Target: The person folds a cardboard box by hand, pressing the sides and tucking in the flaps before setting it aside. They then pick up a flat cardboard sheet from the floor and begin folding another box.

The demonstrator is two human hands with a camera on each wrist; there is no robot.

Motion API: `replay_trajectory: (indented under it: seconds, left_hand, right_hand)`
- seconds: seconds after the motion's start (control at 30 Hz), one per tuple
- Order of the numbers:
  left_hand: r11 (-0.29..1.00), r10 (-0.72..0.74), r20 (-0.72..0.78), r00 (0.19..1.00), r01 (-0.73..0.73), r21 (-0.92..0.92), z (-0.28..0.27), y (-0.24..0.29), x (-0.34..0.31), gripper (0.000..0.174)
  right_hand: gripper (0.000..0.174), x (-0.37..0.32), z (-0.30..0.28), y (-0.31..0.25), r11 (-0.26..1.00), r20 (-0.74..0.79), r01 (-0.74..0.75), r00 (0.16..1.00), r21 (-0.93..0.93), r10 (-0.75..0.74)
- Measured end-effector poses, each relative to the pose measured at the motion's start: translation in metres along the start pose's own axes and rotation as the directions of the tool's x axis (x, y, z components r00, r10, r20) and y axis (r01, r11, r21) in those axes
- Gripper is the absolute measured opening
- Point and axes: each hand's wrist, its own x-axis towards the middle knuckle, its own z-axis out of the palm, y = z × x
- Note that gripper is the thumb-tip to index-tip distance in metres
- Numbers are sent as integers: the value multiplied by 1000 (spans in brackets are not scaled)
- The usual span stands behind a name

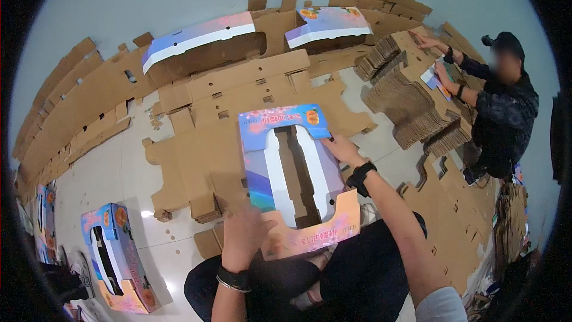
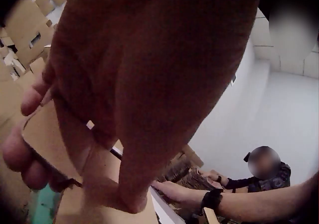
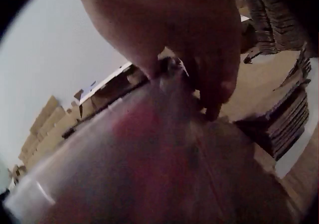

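A printed cardboard box (image 1: 259, 161), blue and purple at its far end and peach-orange at its near end, is tilted above the person's lap, a long slot between white flaps on its upper face. At its near left corner the left hand (image 1: 245, 235), blurred, grips the cardboard; the left wrist view shows that hand (image 2: 124, 84) with fingers curled round a brown cardboard edge and the thumb on the near side. The right hand (image 1: 345, 150) pinches the box's far right edge. In the right wrist view that hand (image 3: 184, 44) holds the blurred printed box (image 3: 134, 149).
Flat brown cardboard sheets (image 1: 208, 137) cover the floor ahead. Two printed pieces (image 1: 202, 36) lean by the wall. A finished-looking printed box (image 1: 113, 256) stands at lower left. At right, another person (image 1: 506, 101) reaches over stacked cardboard (image 1: 411, 95).
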Motion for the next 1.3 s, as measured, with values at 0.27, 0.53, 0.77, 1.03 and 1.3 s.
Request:
replay_trajectory:
  seconds: [0.27,0.53,0.77,1.03,1.3]
  left_hand:
    - [996,-83,180,980,87,-14,19,11,12,68]
    - [994,-43,118,992,54,-93,42,3,4,85]
    - [986,-65,171,983,90,-141,40,1,8,84]
    - [973,-64,187,980,103,-206,44,0,9,87]
    - [959,-114,295,949,183,-217,30,6,13,86]
  right_hand:
    - [39,-4,23,3,952,-326,69,930,-298,-169]
    - [39,-12,6,-5,835,-322,80,899,-544,-296]
    - [27,-5,9,-11,962,-410,28,901,-271,-141]
    - [16,-7,3,-7,945,-382,156,886,-288,-263]
    - [18,-6,-14,-16,925,-314,137,915,-355,-255]
